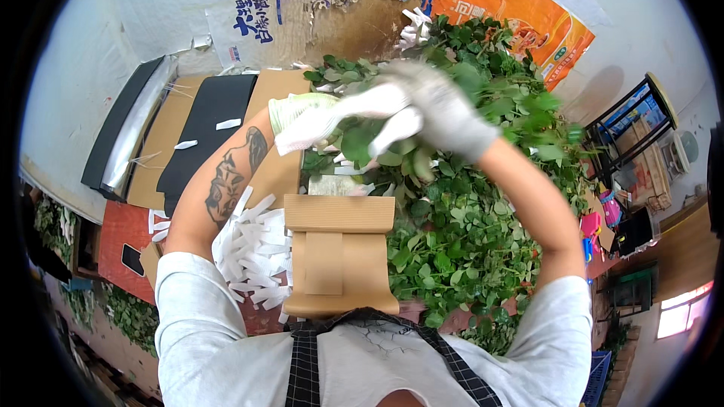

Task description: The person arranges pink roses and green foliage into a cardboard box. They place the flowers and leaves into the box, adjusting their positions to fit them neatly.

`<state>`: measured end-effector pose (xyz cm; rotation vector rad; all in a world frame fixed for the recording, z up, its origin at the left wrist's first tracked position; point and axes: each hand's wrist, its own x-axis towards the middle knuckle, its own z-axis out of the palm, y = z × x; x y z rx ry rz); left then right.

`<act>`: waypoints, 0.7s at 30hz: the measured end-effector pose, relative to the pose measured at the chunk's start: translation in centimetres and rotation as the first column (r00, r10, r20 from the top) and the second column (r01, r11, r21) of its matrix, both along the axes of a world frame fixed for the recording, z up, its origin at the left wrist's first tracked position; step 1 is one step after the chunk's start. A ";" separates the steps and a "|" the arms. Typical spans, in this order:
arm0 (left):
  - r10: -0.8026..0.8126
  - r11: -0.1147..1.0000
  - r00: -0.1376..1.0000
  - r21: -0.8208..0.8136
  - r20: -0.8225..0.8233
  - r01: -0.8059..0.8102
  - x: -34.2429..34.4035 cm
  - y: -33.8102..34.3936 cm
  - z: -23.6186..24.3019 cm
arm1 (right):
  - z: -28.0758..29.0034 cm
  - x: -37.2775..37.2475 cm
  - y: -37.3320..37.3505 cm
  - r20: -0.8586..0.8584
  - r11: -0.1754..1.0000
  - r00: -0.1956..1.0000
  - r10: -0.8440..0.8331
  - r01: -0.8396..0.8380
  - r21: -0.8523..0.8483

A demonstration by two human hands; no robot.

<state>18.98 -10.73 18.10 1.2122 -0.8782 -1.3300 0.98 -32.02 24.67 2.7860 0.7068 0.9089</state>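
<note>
Stems (460,234) lie R of & beyond the stand (366,256), w/ L hand (362,108) & blurred R hand (445,109) over far part; can't tell either's opening/hold.

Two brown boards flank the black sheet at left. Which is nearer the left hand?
The right-hand brown board, between the black sheet and the leaves; the other brown board lies across the sheet, farther from the left hand.

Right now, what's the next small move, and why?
Probably steady the right hand beside the left hand: it's blurred, the two gloves sit close together, and leafy stems crowd in below, where a snag seems possible.
</note>
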 end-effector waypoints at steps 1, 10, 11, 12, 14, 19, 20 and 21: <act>0.042 0.998 0.998 -0.047 -0.046 -0.044 -0.2 0.4 -0.5 | -1.7 0.5 1.8 -0.131 0.997 0.991 -0.007 0.017 0.071; 0.130 0.981 0.698 -0.192 0.704 0.011 -8.1 8.9 -1.3 | 8.6 -3.5 -5.0 0.124 0.929 0.957 -0.263 0.216 0.301; -0.288 0.953 0.550 0.177 0.784 0.247 -9.8 9.9 -1.5 | 13.2 -5.8 -10.1 0.259 0.838 0.797 -0.545 0.506 0.205; -0.407 0.897 0.593 0.181 0.695 0.404 -11.9 11.4 -5.1 | 17.9 -8.2 -14.8 0.372 0.634 0.550 -0.748 0.758 0.152; -0.590 0.778 0.352 0.393 0.727 0.490 -15.9 12.6 -7.6 | 23.1 -15.4 -18.9 0.455 0.418 0.280 -0.845 0.876 0.238; -0.711 0.692 0.308 0.549 0.632 0.469 -17.8 14.3 -10.4 | 19.5 -18.2 -13.1 0.247 0.576 0.543 -0.803 0.812 0.089; -0.673 0.720 0.263 0.531 0.692 0.447 -18.3 14.7 -10.3 | 18.3 -18.4 -9.1 0.175 0.630 0.617 -0.767 0.777 0.023; -0.663 0.721 0.249 0.514 0.706 0.464 -18.8 13.0 -10.9 | 16.5 -20.4 -5.4 0.083 0.627 0.630 -0.773 0.777 -0.059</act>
